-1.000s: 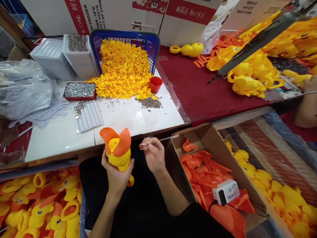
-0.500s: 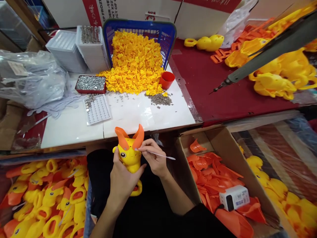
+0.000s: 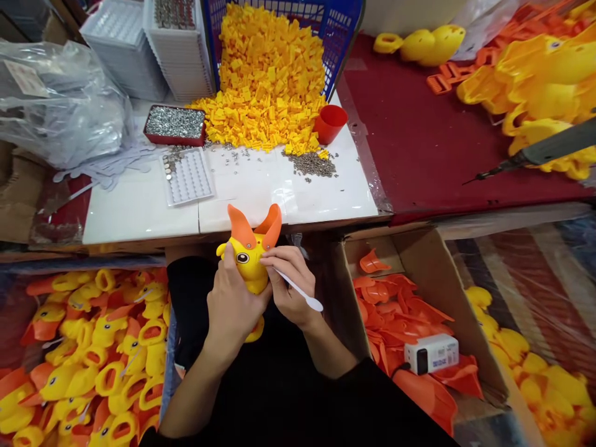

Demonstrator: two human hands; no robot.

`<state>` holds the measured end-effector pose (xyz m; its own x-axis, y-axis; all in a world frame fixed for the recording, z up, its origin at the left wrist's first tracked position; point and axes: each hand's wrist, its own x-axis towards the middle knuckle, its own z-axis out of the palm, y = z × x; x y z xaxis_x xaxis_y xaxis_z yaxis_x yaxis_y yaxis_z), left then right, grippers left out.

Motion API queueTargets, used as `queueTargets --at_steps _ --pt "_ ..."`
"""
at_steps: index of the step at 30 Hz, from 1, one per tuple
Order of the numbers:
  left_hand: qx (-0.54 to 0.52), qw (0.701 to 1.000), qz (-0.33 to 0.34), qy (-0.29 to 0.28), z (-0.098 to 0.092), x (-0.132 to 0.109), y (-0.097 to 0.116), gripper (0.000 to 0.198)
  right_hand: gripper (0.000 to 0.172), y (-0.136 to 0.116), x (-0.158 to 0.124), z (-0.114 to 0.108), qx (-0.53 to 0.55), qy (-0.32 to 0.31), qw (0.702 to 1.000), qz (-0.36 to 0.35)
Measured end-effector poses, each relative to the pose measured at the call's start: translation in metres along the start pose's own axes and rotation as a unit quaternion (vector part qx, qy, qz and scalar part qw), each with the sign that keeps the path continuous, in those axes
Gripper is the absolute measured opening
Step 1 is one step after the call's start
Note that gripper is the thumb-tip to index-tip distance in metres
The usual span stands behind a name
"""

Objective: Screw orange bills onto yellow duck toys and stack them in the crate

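Note:
My left hand (image 3: 233, 304) wraps round a yellow plastic duck toy (image 3: 254, 284), with its thumb and fingers on the sides. Two orange bill pieces (image 3: 269, 228) stand spread apart at the toy's top, with small screws at their bases. One printed eye faces me on the left side. In my right hand (image 3: 295, 279) a thin white plastic stick with a spoon-like end (image 3: 310, 301) is pinched. Its spoon end points down and right, while the other end lies at the toy's face beside my fingertips; whether it enters the toy is hidden.
Ahead on the table are a heap of yellow parts (image 3: 270, 93), a red cup (image 3: 331, 124), loose screws (image 3: 310, 164), a white tray (image 3: 190, 180) and a box of metal pieces (image 3: 174, 122). A hanging screwdriver (image 3: 535, 152) is right. Finished-looking ducks (image 3: 107, 329) and a carton (image 3: 395, 248) flank me.
The view has tilted down, so the table sits higher in the picture. The stick has turned, showing its broad spoon end more. Both hands stay on the toy and stick.

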<state>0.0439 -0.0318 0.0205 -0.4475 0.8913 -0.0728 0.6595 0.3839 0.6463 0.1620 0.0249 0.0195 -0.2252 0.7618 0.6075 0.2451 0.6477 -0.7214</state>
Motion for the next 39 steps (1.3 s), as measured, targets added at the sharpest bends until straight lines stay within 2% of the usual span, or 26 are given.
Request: queueTargets --at_steps 5,8,13,16,21,26,28,31,33,39 --pt "0.035 0.999 0.011 0.001 0.002 -0.001 -0.002 0.095 0.040 -0.007 -0.005 0.003 -0.093 -0.018 0.994 -0.050" --pt "0.044 0.999 0.026 0.012 0.003 -0.001 -0.003 0.087 0.045 -0.005 -0.007 0.005 -0.114 -0.024 0.991 -0.073" --pt "0.028 0.999 0.031 0.008 0.005 -0.002 0.000 0.098 0.053 0.008 -0.009 0.004 -0.111 0.047 0.988 -0.101" --pt "0.034 0.999 0.025 -0.005 0.007 -0.002 0.004 0.100 0.049 0.010 -0.010 0.000 -0.115 0.059 0.986 -0.104" --pt "0.049 0.998 0.037 -0.027 0.008 0.000 0.005 0.094 0.030 0.003 -0.009 0.001 -0.091 0.038 0.995 -0.032" --pt "0.030 0.998 0.055 0.002 0.010 0.002 -0.001 0.087 0.030 0.004 -0.008 0.004 -0.064 0.044 0.997 -0.009" --pt "0.023 0.998 0.066 0.006 0.012 0.002 -0.004 0.091 0.029 0.008 -0.006 -0.002 -0.034 0.010 0.999 -0.001" --pt "0.023 0.996 0.079 0.016 0.015 0.003 -0.008 0.098 0.024 0.013 -0.001 -0.014 0.044 -0.056 0.996 0.051" --pt "0.022 0.995 0.092 0.028 0.019 0.003 -0.010 0.100 0.021 0.015 0.000 -0.018 0.077 -0.070 0.991 0.081" --pt "0.013 0.988 0.131 0.074 0.030 0.002 -0.010 0.104 0.008 0.010 -0.004 -0.007 0.053 0.010 0.988 0.146"
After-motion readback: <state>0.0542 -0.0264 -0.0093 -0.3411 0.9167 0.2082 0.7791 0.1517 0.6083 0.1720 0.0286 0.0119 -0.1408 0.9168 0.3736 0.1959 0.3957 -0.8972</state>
